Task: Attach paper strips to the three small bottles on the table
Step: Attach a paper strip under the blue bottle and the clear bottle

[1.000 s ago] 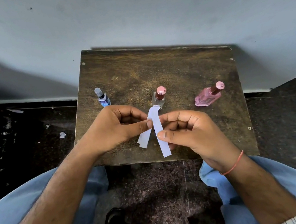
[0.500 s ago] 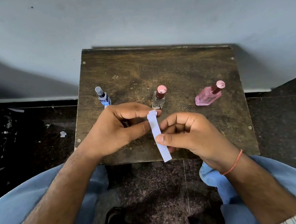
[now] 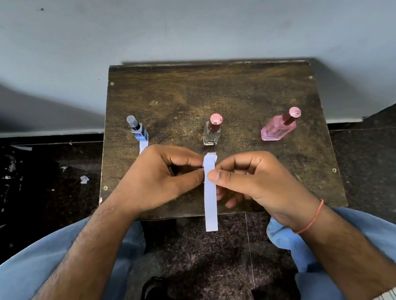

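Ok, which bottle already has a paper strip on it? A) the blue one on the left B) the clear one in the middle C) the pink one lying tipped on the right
A: a white strip hangs from the blue bottle, while the clear bottle and pink bottle show none.

Desk [image 3: 235, 97]: worn dark wood, rough, matt, scuffed. Paper strip [image 3: 210, 194]: thin, matt white. Clear bottle [image 3: 211, 134] & pink bottle [image 3: 278, 129]: glossy glass w/ shiny caps. Floor [image 3: 386, 166]: speckled stone. Jeans [image 3: 41, 265]: denim cloth.
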`<state>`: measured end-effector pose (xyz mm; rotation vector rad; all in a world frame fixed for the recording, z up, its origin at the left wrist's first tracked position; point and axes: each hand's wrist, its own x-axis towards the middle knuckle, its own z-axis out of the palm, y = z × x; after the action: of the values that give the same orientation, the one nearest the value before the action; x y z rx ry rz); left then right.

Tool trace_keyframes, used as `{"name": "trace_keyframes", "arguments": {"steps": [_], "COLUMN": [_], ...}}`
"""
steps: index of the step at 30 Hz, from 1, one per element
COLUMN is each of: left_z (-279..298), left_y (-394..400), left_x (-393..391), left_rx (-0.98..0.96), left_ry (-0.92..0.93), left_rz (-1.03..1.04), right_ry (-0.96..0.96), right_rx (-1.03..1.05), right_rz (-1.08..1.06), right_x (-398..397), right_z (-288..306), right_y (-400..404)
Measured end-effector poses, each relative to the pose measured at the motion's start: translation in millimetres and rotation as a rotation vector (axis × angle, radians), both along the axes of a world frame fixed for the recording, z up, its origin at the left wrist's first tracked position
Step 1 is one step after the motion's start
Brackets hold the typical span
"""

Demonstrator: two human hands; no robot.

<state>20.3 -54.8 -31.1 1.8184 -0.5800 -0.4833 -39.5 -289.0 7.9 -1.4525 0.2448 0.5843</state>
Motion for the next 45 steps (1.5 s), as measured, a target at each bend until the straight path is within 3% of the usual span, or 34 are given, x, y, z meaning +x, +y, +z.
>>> {"name": "trace_keyframes", "arguments": {"steps": [5,10,14,20,34,45], "left_z": [5,4,6,10,14,22], "left_y": [-2,-1,0,1,0,1], "left_x": [-3,-3,-3,-2,-1,-3], "left_rx": [-0.053,-0.047,-0.029,0.037,-0.045,0.021], "left_ry": [-0.021,-0.23,-0.266,-0.326,-0.333,-0.359], "left_rz": [0.039,0.011,0.032,0.064,0.05,0.171], "right_ry": [0.02,0.074,0.096,0.121,0.169,0.248], "right_rx": [0.053,0.12,0.162,0.119,0.072,0.257], "right_rz": [-0.006,-0.03,-0.053,-0.086,-0.075,-0.09], "right_x": [2,5,6,8,8,10], "right_z": [2,2,5,10,17,24], "right_y": [2,3,4,9,13,17]}}
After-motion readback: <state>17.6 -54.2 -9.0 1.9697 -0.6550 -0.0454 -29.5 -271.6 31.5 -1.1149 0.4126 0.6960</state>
